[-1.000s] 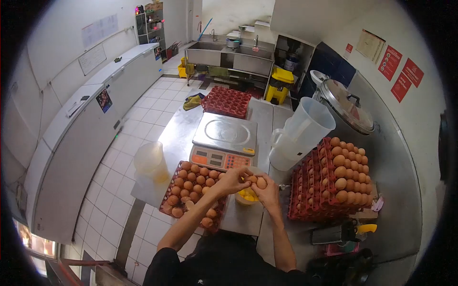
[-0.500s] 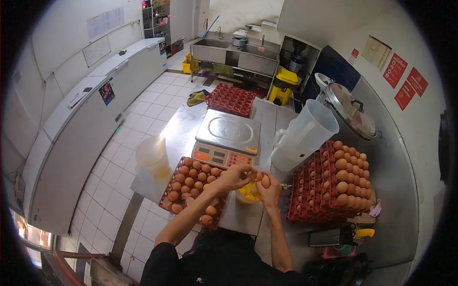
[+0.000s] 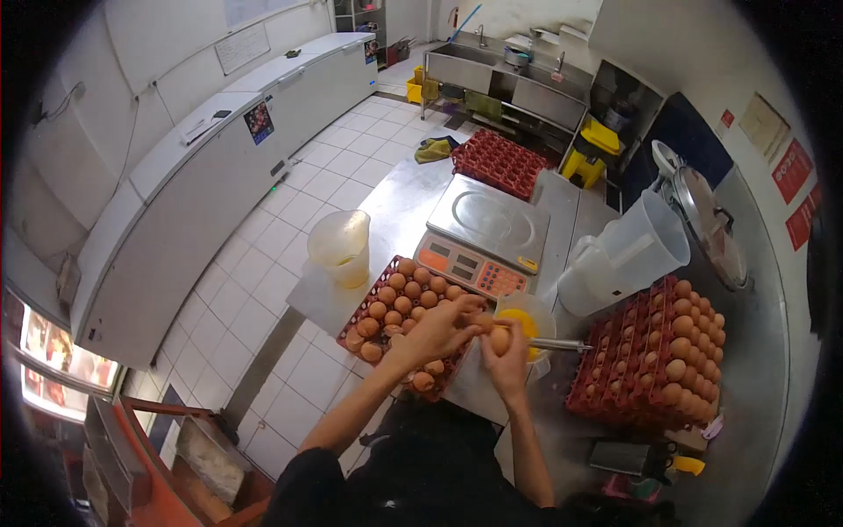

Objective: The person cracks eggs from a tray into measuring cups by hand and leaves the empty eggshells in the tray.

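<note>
My right hand (image 3: 507, 369) is closed around a brown egg (image 3: 500, 341). Beside it, the fingers of my left hand (image 3: 450, 328) pinch another brown egg (image 3: 480, 321); whether its shell is whole I cannot tell. Both hands meet between a red egg tray (image 3: 353, 318) and a clear plastic container (image 3: 539, 369) with yellow yolks (image 3: 522, 320) in it. A metal rod-like handle (image 3: 558, 344) sticks out of the container to the right. Several whole eggs (image 3: 403, 304) sit in the tray, with broken shells (image 3: 355, 339) near its front left.
Behind the container stands a digital scale (image 3: 487, 220). A cloudy jug (image 3: 341, 250) is at the left table edge, a large jug (image 3: 645, 241) at right. Stacked egg trays (image 3: 615, 351) rise on the right, and an empty red tray (image 3: 500, 164) lies at the back.
The view has swung left, so the table appears further right. My hands, with the eggs, have shifted from over the yolks toward the left side of the container, and the metal handle now shows.
</note>
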`<state>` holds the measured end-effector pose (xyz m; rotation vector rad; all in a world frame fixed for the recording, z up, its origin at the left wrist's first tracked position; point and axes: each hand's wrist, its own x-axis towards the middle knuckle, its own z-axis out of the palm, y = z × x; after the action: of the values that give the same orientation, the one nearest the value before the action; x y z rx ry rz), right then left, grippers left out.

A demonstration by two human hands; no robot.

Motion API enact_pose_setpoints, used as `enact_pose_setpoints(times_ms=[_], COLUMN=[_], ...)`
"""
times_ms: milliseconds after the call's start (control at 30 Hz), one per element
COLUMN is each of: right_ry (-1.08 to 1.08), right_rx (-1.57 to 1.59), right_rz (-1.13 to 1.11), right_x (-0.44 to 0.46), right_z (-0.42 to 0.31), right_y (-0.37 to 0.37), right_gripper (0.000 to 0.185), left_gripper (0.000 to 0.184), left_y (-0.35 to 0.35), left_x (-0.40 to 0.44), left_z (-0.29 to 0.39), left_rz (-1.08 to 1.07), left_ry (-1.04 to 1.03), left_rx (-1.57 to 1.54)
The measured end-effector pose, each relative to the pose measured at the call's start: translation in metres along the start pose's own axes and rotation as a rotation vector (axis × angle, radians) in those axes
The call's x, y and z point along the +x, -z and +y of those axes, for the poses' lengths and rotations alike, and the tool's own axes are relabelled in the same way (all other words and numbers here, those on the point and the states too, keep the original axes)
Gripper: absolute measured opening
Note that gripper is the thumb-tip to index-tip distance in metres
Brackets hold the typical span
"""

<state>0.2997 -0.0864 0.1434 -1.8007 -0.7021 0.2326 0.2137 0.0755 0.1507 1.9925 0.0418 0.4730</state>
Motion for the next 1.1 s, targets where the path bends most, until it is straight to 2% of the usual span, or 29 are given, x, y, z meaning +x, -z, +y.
enact_pose_setpoints(times_ms=[67,100,167,200,267,300,367,433,467,533,567,600,700,767,800,867,900,967,1000,1067,1100], right_ry=[-0.010,-0.077,-0.221,-0.216,0.008,0.011,-0.247,-0.245,-0.239,-0.260,-0.288,-0.283,-0.142,-0.368,-0.364,-0.497,-0.495,-0.504,-0.498,-0.443,-0.434], right_rx=[0.072,0.017,-0.129,-0.124,-0.212,-0.215,-0.147,-0.158,-0.169,-0.134,-0.099,-0.103,-0.030,0.203,0.202,0.337,0.344,0.850,0.859,1.091,1.088], right_rz=[-0.061,-0.171,-0.424,-0.433,-0.369,-0.373,-0.471,-0.459,-0.442,-0.420,-0.397,-0.399,-0.341,-0.382,-0.375,-0.404,-0.381,-0.318,-0.288,-0.286,-0.264], right_x=[-0.007,-0.007,-0.006,-0.013,-0.023,-0.021,-0.028,-0.031,-0.031,-0.031,-0.031,-0.031,-0.030,-0.027,-0.026,-0.020,-0.018,-0.017,-0.013,-0.003,0.001], right_z=[0.005,0.003,0.015,0.025,0.039,0.035,0.025,0.028,0.028,0.018,0.015,0.019,0.037,0.042,0.039,0.028,0.027,0.026,0.024,0.020,0.018], right_y=[-0.023,-0.034,-0.048,-0.052,-0.054,-0.050,-0.037,-0.034,-0.034,-0.030,-0.028,-0.028,-0.028,-0.024,-0.021,-0.011,-0.007,0.000,0.001,0.004,0.004], right_gripper=[0.034,0.037,0.045,0.045,0.048,0.048,0.046,0.043,0.039,0.037,0.034,0.034,0.029,0.027,0.027,0.029,0.029,0.035,0.035,0.040,0.040], left_gripper=[0.042,0.042,0.042,0.042,0.041,0.040,0.039,0.036,0.036,0.029,0.036,0.036,0.046,0.045,0.045,0.038,0.038,0.043,0.043,0.050,0.051], left_y=[0.016,0.023,0.033,0.035,0.039,0.042,0.042,0.040,0.035,0.019,0.013,0.012,0.021,0.034,0.037,0.044,0.046,0.046,0.041,0.017,0.002], left_x=[-0.026,-0.035,-0.053,-0.063,-0.075,-0.075,-0.072,-0.068,-0.065,-0.055,-0.054,-0.053,-0.050,-0.043,-0.044,-0.041,-0.037,-0.033,-0.028,-0.018,-0.011], left_z=[0.009,0.004,-0.017,-0.038,-0.082,-0.082,-0.083,-0.090,-0.096,-0.112,-0.120,-0.130,-0.142,-0.142,-0.136,-0.105,-0.086,-0.048,-0.035,-0.016,-0.017], left_rz=[0.136,0.127,0.055,0.062,0.120,0.175,0.102,-0.063,-0.059,-0.111,-0.136,-0.129,-0.100,-0.234,-0.234,-0.083,-0.098,0.227,0.203,0.559,0.657], left_ry=[0.281,0.288,0.378,0.385,0.231,0.219,0.281,0.355,0.356,0.256,0.211,0.211,0.237,0.278,0.270,0.318,0.299,0.119,0.098,0.098,-0.009], left_rx=[-0.020,-0.013,0.235,0.241,0.480,0.493,0.599,0.757,0.759,0.913,1.034,1.033,0.883,0.792,0.793,0.643,0.646,0.543,0.540,-0.094,-0.175])
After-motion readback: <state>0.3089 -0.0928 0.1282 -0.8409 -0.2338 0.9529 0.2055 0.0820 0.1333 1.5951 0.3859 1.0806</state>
